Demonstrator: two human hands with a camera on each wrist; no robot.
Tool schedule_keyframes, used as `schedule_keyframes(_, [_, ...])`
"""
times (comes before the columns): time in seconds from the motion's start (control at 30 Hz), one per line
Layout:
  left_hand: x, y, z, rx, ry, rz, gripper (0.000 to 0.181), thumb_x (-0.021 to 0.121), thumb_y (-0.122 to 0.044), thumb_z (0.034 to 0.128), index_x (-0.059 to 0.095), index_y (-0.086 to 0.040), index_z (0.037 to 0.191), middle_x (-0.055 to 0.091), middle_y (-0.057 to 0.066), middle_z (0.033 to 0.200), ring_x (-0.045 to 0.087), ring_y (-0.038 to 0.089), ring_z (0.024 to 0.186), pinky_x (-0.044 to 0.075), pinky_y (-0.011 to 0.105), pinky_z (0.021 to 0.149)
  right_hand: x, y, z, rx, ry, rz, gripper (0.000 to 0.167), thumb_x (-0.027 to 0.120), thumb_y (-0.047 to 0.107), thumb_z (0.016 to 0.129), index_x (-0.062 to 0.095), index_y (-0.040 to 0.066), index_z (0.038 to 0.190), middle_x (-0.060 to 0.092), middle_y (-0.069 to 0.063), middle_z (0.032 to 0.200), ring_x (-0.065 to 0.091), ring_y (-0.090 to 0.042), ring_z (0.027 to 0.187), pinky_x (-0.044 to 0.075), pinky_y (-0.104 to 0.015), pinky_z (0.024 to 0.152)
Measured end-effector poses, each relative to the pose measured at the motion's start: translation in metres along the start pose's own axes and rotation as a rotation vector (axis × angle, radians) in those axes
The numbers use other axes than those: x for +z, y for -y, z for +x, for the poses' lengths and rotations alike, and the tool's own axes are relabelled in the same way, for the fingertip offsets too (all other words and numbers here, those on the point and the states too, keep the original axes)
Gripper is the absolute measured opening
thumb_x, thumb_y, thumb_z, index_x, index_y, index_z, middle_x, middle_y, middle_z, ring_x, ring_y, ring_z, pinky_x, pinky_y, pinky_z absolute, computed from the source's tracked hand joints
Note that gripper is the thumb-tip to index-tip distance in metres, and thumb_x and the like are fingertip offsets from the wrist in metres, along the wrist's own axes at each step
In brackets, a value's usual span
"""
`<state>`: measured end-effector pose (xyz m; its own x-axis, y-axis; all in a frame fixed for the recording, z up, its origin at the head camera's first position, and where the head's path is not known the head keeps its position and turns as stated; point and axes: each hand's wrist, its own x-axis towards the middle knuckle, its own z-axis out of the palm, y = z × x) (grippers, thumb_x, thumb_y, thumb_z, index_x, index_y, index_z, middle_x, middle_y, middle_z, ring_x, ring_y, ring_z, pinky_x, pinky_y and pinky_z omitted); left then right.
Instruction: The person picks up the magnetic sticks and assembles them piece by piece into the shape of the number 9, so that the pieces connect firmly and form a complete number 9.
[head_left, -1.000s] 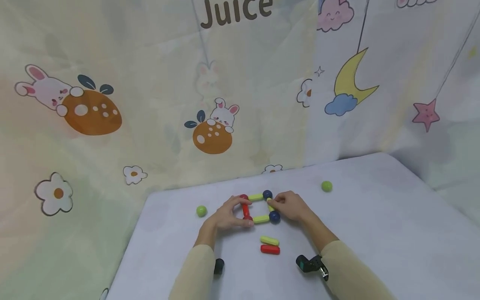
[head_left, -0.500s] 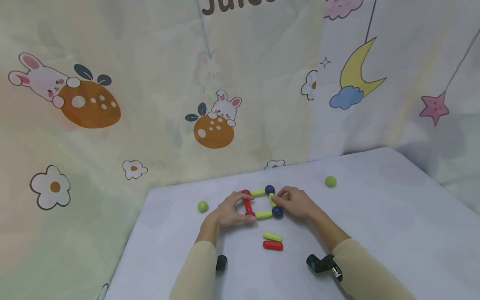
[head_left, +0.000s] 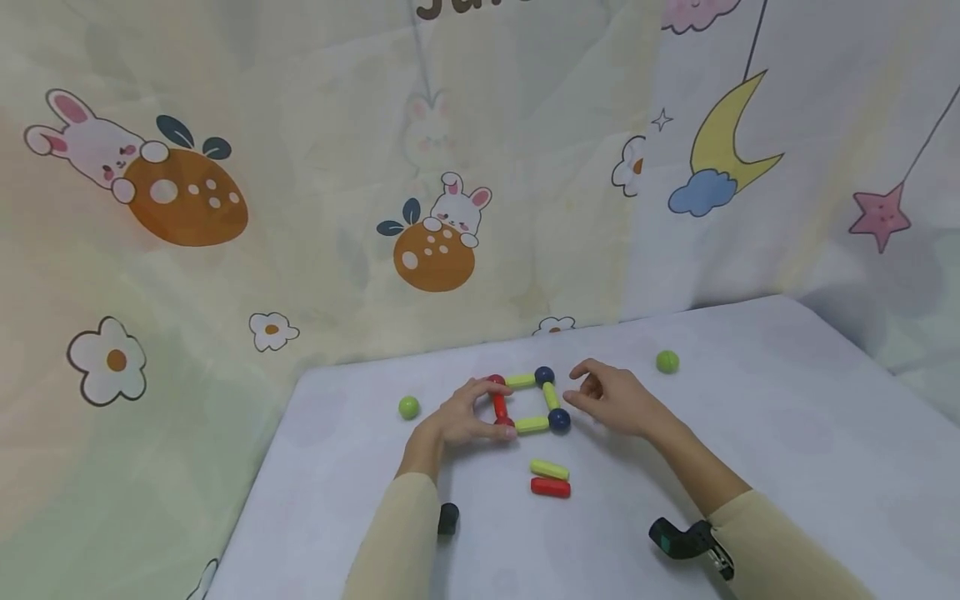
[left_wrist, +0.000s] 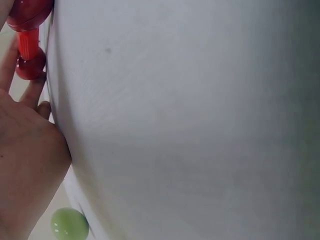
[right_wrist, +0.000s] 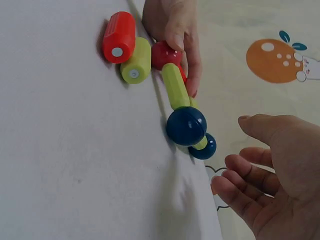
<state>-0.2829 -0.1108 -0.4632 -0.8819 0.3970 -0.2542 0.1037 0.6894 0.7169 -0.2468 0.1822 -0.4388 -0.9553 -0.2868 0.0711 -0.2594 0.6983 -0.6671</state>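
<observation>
A square of magnetic building sticks and balls lies on the white table (head_left: 360, 517). It has a red stick (head_left: 500, 407) between two red balls, yellow-green sticks (head_left: 532, 425) on the other sides, and two dark blue balls (head_left: 558, 419). My left hand (head_left: 459, 417) holds its red side, thumb at the near red ball (right_wrist: 165, 55) and fingers at the far red ball (left_wrist: 31, 64). To the right of the square, my right hand (head_left: 618, 402) is apart from it, fingers loosely bent and holding nothing.
Nearer me lie a loose yellow-green stick (head_left: 550, 470) and a loose red stick (head_left: 551, 487), side by side. One green ball (head_left: 408, 407) sits left of my left hand, another green ball (head_left: 667, 362) beyond my right. A printed cloth (head_left: 322, 208) hangs behind the table.
My right hand has let go of the square's right side and moved off to the right, its fingers spreading. My left hand keeps its hold. The head view has shifted slightly.
</observation>
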Motion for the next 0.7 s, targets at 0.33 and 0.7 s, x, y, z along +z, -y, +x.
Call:
schedule_keyframes(0.33, [0.001,-0.001,0.001,0.002,-0.005,-0.036,0.065,0.087,-0.044,0.0776,0.059,-0.042,0.136,0.032,0.004,0.164,0.025,0.032,0.152,0.042,0.063,0.109,0.003,0.002,-0.015,-0.113,0.002,0.021,0.034,0.074,0.025,0.095,0.065,0.007,0.122,0.063,0.005,0.089,0.059,-0.013,0.086,0.053,-0.025,0.073])
schedule_keyframes(0.7, [0.000,-0.001,-0.001,0.015,-0.012,-0.026,0.066,0.087,-0.045,0.0772,0.060,-0.040,0.137,0.035,0.004,0.163,0.027,0.033,0.151,0.038,0.066,0.111,0.017,0.015,-0.026,-0.244,0.075,0.056,0.031,0.079,0.024,0.091,0.068,0.012,0.117,0.064,0.011,0.095,0.059,-0.012,0.089,0.055,-0.027,0.075])
